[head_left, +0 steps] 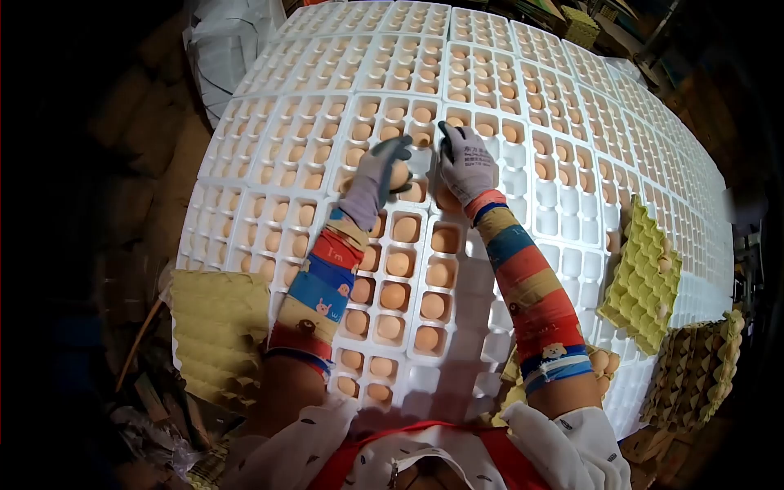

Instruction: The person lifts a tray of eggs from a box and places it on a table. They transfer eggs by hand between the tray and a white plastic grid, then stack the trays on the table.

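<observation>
Both of my hands wear light gloves with dark fingertips, and they work above white foam egg trays (420,214). My left hand (377,173) is curled round a brown egg (399,175), over a tray of eggs left of centre. To its right, my right hand (468,166) has its fingers bent down at the edge of the neighbouring tray. Whatever those fingers hold, if anything, is hidden beneath them. One egg (455,122) sits in a cell just beyond its fingertips, and another egg (447,199) lies beside its wrist.
Foam trays spread over the whole surface, many filled with eggs. Bare cells (513,186) show right of my right hand. A yellow egg flat (643,278) leans at right, near a brown flat stack (691,371). Another flat (216,327) lies at left.
</observation>
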A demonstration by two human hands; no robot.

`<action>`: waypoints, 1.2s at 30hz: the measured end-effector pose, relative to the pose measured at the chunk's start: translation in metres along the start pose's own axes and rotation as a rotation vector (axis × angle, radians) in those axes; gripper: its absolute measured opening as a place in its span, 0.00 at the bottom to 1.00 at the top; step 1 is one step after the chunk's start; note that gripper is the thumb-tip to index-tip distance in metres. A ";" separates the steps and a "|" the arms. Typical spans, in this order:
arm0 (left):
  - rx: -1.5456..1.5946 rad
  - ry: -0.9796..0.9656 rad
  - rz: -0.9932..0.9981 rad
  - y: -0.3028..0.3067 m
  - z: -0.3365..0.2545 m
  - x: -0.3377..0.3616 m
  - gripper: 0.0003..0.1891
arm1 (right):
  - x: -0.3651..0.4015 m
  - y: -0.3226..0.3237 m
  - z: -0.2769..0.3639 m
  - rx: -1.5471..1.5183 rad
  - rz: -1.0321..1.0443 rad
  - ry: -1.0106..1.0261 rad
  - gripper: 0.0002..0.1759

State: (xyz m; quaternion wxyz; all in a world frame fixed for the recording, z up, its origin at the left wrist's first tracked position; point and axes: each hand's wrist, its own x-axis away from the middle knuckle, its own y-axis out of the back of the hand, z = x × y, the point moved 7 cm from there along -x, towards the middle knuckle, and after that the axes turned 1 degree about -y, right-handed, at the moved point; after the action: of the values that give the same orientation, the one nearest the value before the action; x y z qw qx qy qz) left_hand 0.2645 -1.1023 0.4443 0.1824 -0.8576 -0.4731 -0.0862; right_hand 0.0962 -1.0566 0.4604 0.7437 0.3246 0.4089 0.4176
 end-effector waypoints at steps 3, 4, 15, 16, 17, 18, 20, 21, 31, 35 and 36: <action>0.488 -0.084 0.293 -0.006 0.001 -0.014 0.23 | 0.001 0.006 0.003 -0.040 -0.048 0.086 0.19; 0.510 -0.023 0.216 -0.008 0.001 -0.013 0.23 | 0.005 0.013 -0.001 -0.107 -0.051 0.090 0.19; -0.470 -0.613 -0.263 -0.017 0.011 -0.007 0.15 | 0.080 0.032 -0.006 -0.771 -0.076 -0.197 0.26; -0.442 -0.605 -0.284 -0.018 0.013 0.007 0.15 | 0.079 0.015 -0.013 -0.890 -0.106 -0.227 0.26; -0.413 -0.598 -0.304 -0.020 0.011 0.023 0.16 | 0.078 0.016 -0.011 -0.648 -0.099 -0.239 0.24; -0.434 -0.601 -0.298 -0.024 0.011 0.042 0.17 | 0.080 0.016 -0.006 -0.536 -0.040 -0.183 0.22; -0.449 -0.657 -0.245 -0.027 0.018 0.065 0.19 | 0.088 0.035 0.005 -0.166 -0.081 -0.071 0.20; -0.435 -0.702 -0.209 -0.024 0.028 0.071 0.20 | 0.095 0.043 0.012 0.098 -0.149 -0.009 0.19; -0.516 -0.571 0.003 -0.094 0.066 0.218 0.22 | 0.299 0.272 -0.084 0.143 -0.304 -0.502 0.21; -0.793 -0.673 0.351 -0.214 0.068 0.280 0.27 | 0.384 0.304 -0.162 0.350 0.061 -0.974 0.27; -0.916 -0.776 0.432 -0.246 0.070 0.292 0.28 | 0.382 0.306 -0.156 0.353 0.093 -0.930 0.27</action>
State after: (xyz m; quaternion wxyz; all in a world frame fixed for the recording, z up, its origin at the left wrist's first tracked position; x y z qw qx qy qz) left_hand 0.2118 -0.7274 0.5302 -0.3742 -0.8935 -0.2364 0.0756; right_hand -0.0291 -0.5612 0.5132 0.7615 0.6153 0.0835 0.1858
